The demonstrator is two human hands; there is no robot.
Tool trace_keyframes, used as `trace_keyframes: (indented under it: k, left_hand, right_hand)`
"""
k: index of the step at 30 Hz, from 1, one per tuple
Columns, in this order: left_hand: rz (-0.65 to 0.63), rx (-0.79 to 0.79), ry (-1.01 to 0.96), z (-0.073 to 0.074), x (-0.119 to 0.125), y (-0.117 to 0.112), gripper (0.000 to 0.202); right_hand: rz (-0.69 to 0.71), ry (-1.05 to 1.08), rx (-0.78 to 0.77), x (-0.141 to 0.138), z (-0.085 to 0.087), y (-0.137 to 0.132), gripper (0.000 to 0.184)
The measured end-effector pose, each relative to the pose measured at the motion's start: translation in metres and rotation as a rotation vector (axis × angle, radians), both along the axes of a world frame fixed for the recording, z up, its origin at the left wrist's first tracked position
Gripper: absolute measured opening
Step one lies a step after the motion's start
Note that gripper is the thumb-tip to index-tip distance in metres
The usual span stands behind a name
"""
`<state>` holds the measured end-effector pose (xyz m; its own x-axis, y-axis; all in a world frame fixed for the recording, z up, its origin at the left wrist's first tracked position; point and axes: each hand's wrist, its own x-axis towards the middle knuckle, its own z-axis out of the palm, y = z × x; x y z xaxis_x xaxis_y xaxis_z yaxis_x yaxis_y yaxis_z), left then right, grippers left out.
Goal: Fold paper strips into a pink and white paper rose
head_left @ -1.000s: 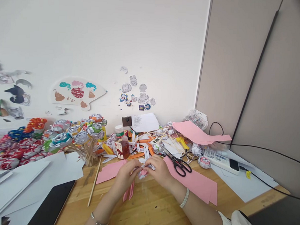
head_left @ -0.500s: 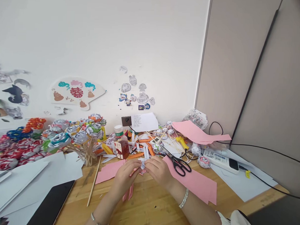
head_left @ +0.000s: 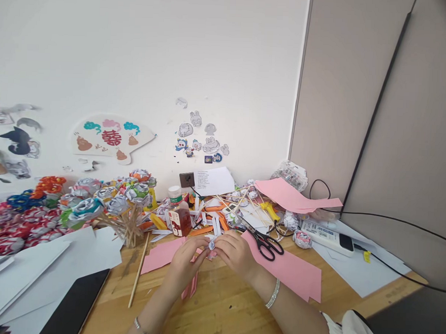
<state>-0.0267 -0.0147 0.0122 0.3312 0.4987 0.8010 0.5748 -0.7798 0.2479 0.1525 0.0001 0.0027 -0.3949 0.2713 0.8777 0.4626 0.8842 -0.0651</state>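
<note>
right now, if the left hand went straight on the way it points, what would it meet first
The left hand would first meet the paper it already holds, then probably the right hand, though depth is unclear here.

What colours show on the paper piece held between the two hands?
The paper piece shows white, with pink below, best seen in the head view.

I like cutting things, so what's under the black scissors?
Pink paper shows under part of the scissors' handles. Whatever lies right beneath the blades is covered, so I can't tell.
</note>
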Motion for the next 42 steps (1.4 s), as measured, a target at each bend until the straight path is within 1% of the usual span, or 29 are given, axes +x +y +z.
trace_keyframes:
  k: [6, 10, 14, 24, 29, 33, 36, 38, 42]
  left_hand:
    - [0.021, -0.156, -0.044, 0.0009, 0.0003, -0.0001, 0.009]
    - [0.044, -0.244, -0.088, 0.0007, 0.0011, 0.0001, 0.009]
    - [0.041, -0.287, -0.098, 0.0004, 0.0019, 0.001, 0.009]
    - [0.066, -0.304, -0.128, 0.0009, 0.0023, 0.001, 0.01]
    - [0.057, -0.328, -0.119, 0.0003, 0.0022, 0.0015, 0.011]
    - [0.049, -0.358, -0.125, 0.0005, 0.0029, 0.0009, 0.01]
    - [0.029, -0.416, -0.151, 0.0019, 0.0033, 0.0012, 0.01]
    - [-0.006, -0.477, -0.167, 0.0035, 0.0029, 0.0024, 0.012]
    - [-0.073, -0.624, -0.132, 0.0026, 0.0005, 0.0076, 0.025]
  right_hand:
    - [0.05, 0.084, -0.225, -0.0017, -0.0032, 0.0034, 0.02]
    - [0.068, 0.158, -0.313, -0.0024, -0.0018, 0.0035, 0.019]
    - [0.082, 0.182, -0.356, -0.0022, -0.0008, 0.0038, 0.019]
    - [0.058, 0.215, -0.424, -0.0022, 0.001, 0.002, 0.012]
    - [0.046, 0.205, -0.459, -0.002, -0.0002, 0.0037, 0.011]
    - [0.051, 0.201, -0.496, -0.0017, -0.0002, 0.0042, 0.008]
    - [0.058, 0.208, -0.543, -0.0022, 0.0001, 0.004, 0.006]
    - [0.08, 0.21, -0.621, -0.0032, -0.0005, 0.0047, 0.006]
    - [0.203, 0.253, -0.952, -0.0055, -0.0048, 0.0095, 0.007]
